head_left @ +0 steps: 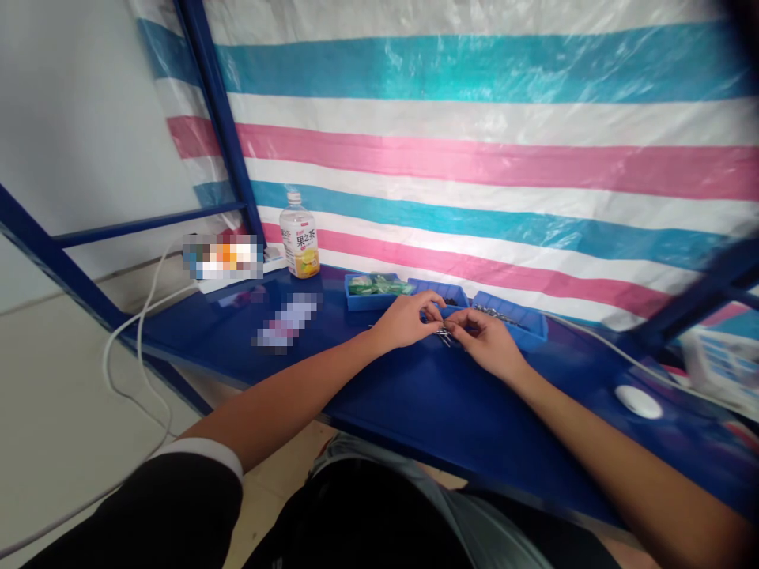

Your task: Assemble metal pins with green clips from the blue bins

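Black sleeve [148, 506] with a white cuff, closest to us, and out beyond it both hands are at work over the blue tabletop [415, 411]! Left hand [403, 321] and right hand [491, 341] meet in front of the blue trays, fingers curled inward, tips nearly together; whether they pinch anything, I cannot tell, it's too small. And just below those fingertips, on the tabletop, lie the thin metal pieces [444, 337], loosely bunched and poking out at angles. Light, I'd judge, stiff and hard to break, but smooth enough to slip or roll. Best hold? Thumb and forefinger around the middle of a single shaft, lifting one clear of its neighbours. Behind, green packets [379, 284] sit in the left tray [375, 303], shiny metal bits [496, 313] in the right tray [537, 322].
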{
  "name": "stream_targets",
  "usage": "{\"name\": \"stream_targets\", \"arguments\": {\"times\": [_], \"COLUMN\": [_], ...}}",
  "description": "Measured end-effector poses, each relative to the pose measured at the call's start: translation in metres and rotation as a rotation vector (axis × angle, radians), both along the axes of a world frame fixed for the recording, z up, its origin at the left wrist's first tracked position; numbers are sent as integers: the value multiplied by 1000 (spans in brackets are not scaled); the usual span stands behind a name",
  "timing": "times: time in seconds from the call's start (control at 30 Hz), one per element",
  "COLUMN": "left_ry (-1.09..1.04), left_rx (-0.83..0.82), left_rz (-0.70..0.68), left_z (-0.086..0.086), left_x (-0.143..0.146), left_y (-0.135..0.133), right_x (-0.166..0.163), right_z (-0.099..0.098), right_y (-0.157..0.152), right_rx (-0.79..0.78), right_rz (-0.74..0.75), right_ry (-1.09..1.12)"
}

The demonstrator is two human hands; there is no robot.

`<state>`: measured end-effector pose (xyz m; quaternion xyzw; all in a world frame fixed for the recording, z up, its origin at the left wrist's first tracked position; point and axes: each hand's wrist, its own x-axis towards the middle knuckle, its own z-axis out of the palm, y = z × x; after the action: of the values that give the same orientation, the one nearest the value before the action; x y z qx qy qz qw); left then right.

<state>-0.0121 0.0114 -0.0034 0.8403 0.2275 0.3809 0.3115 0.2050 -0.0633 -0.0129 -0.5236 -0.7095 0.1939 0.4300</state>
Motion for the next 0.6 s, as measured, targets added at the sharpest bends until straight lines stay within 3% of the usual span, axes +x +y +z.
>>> {"name": "stream_targets", "arguments": {"times": [0.27,0.6], "left_ry": [-107,-26], "left_rx": [-159,-117], "left_rz": [-46,5], "left_z": [0,-5], "left_x": [0,-2], "left_y": [-1,6], "right_x": [-8,-3], "right_z": [5,1], "right_y": [-4,2], "right_rx": [-47,-114], "right_rz": [68,34], "right_ry": [-3,204]}}
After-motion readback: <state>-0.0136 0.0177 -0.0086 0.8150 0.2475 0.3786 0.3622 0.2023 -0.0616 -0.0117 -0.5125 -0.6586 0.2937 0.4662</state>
